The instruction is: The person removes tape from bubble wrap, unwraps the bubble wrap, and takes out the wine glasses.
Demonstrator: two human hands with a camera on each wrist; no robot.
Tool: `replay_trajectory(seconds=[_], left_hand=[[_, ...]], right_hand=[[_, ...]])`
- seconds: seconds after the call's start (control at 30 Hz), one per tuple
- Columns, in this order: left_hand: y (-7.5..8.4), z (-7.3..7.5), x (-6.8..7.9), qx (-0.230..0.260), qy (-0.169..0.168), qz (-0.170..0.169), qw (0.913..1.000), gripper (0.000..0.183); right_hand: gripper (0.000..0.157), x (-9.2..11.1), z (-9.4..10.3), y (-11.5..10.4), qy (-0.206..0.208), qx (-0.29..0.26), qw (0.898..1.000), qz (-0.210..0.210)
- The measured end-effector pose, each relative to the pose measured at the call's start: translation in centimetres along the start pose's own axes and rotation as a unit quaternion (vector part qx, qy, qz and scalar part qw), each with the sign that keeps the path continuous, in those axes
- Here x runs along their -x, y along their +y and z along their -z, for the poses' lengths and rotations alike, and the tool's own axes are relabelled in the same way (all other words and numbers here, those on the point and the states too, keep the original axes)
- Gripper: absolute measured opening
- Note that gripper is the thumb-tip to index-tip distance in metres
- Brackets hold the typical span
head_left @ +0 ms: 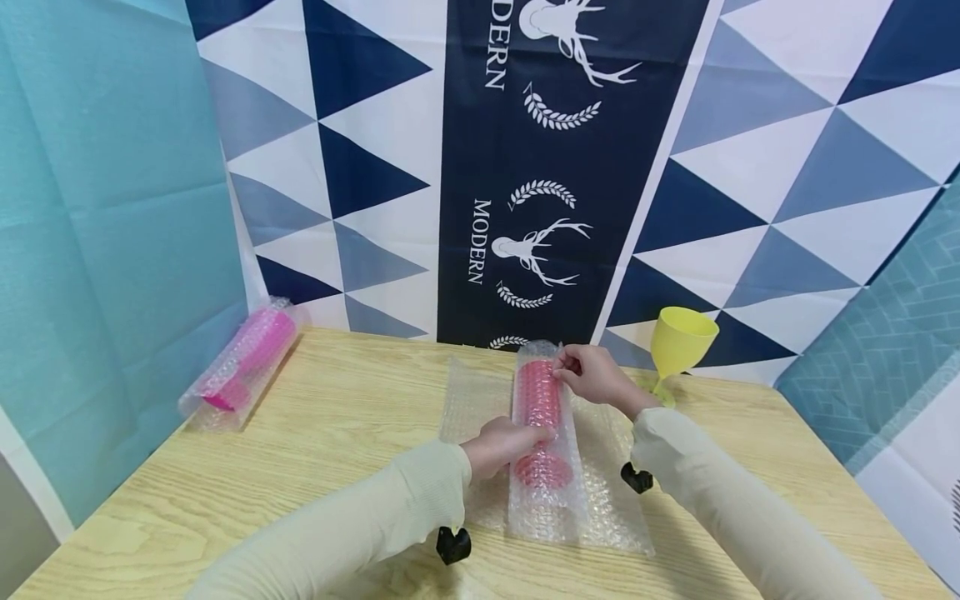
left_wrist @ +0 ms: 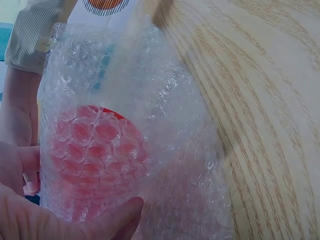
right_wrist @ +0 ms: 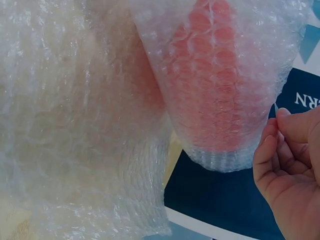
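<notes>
A red goblet (head_left: pixel 538 392) lies rolled in bubble wrap (head_left: pixel 547 515), its round foot towards me and its bowl towards the wall. My left hand (head_left: pixel 501 443) grips the roll near the stem, thumb across the top; in the left wrist view that thumb (left_wrist: pixel 122 215) presses on the wrap beside the red foot (left_wrist: pixel 95 145). At the bowl end my right hand (head_left: pixel 595 375) pinches the wrap's edge between thumb and fingertips. The right wrist view shows this pinch (right_wrist: pixel 287 150) beside the wrapped bowl (right_wrist: pixel 215 110). A loose flap (right_wrist: pixel 80 125) of wrap spreads out alongside.
A yellow goblet (head_left: pixel 681 342) stands upright at the back right, just beyond my right forearm. At the back left, a pink goblet (head_left: pixel 258 346) lies wrapped in bubble wrap. A patterned cloth wall (head_left: pixel 382 167) rises behind the wooden table (head_left: pixel 360 392).
</notes>
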State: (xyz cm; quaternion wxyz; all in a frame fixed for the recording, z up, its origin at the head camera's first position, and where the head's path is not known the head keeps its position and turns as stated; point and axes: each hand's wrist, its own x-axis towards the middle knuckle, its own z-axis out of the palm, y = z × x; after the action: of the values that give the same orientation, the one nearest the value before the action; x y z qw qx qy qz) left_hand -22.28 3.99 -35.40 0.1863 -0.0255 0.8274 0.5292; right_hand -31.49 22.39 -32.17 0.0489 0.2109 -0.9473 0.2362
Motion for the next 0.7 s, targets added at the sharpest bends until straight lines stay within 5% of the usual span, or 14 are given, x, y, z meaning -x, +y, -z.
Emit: replay_trajectory(seconds=[0.53, 0.7], left_hand=[[0.1, -0.2, 0.3, -0.003, 0.014, -0.002, 0.9999, 0.061], [0.0, -0.4, 0.4, 0.0, 0.021, 0.0, 0.9998, 0.058]], right_hand=[[0.005, 0.1, 0.8, -0.6, -0.001, -0.005, 1.0, -0.009], [0.007, 0.5, 1.6, -1.0, -0.003, 0.002, 0.999, -0.04]])
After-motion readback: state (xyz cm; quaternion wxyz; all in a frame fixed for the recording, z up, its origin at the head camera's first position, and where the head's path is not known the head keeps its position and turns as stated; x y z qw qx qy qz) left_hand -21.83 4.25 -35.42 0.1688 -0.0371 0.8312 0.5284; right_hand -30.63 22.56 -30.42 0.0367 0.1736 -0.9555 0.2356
